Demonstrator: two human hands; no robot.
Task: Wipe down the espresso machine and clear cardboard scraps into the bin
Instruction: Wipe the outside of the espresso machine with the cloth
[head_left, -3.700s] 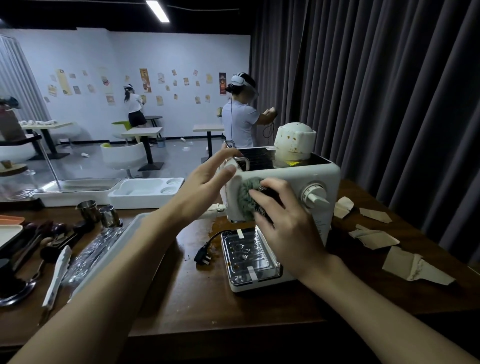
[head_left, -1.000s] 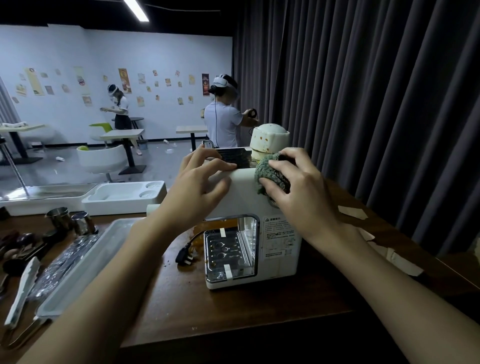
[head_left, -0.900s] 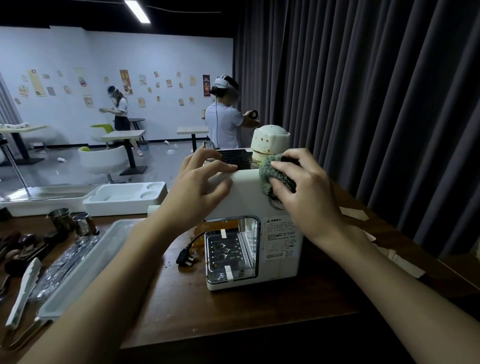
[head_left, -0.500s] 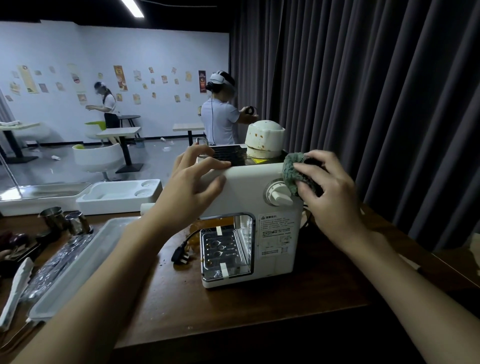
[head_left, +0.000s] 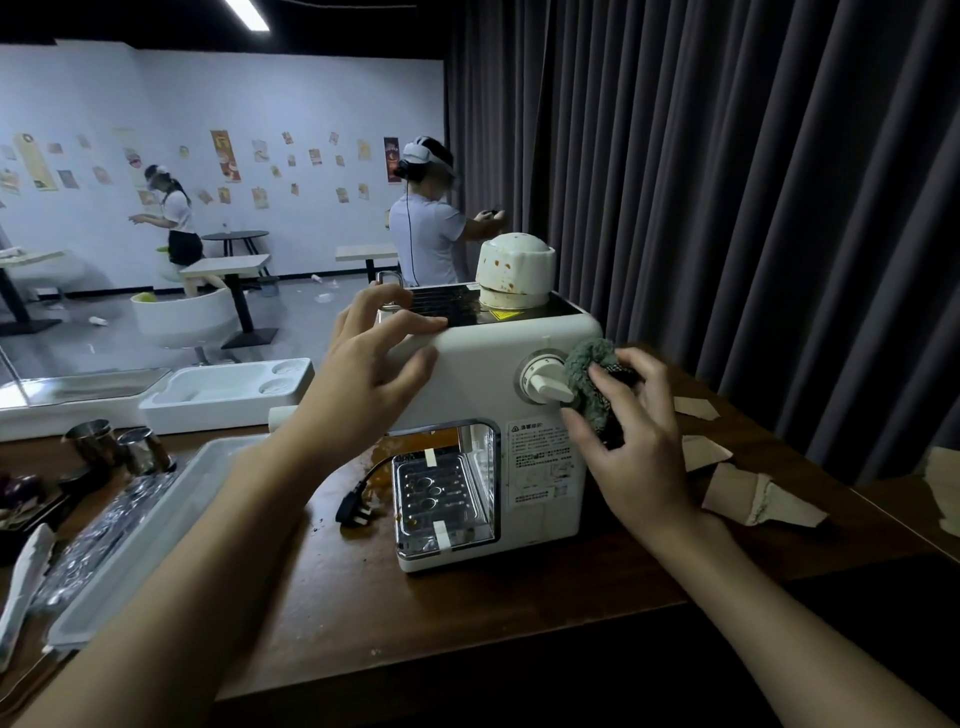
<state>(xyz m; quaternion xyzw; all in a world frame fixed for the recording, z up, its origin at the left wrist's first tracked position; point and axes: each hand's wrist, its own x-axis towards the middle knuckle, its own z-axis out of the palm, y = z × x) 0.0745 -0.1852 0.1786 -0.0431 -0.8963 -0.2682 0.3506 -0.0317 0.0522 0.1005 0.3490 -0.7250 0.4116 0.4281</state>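
A white espresso machine (head_left: 483, 364) stands on the brown wooden table (head_left: 467, 613), with a stained white cup (head_left: 514, 275) upside down on its top. My left hand (head_left: 363, 384) rests spread on the machine's upper left corner, steadying it. My right hand (head_left: 628, 441) grips a grey-green cloth (head_left: 589, 374) and presses it against the right front edge, beside the round dial (head_left: 543, 384). Torn cardboard scraps (head_left: 753, 499) lie on the table to the right of the machine.
A black plug (head_left: 356, 506) lies left of the machine. A white tray (head_left: 156, 525), a foil-wrapped bundle, two metal cups (head_left: 119, 447) and utensils crowd the left side. A dark curtain hangs close behind on the right. Two people stand in the room beyond.
My right hand has slid the cloth from the machine's top front edge down and right, uncovering the dial. My left hand stays on the upper left corner.
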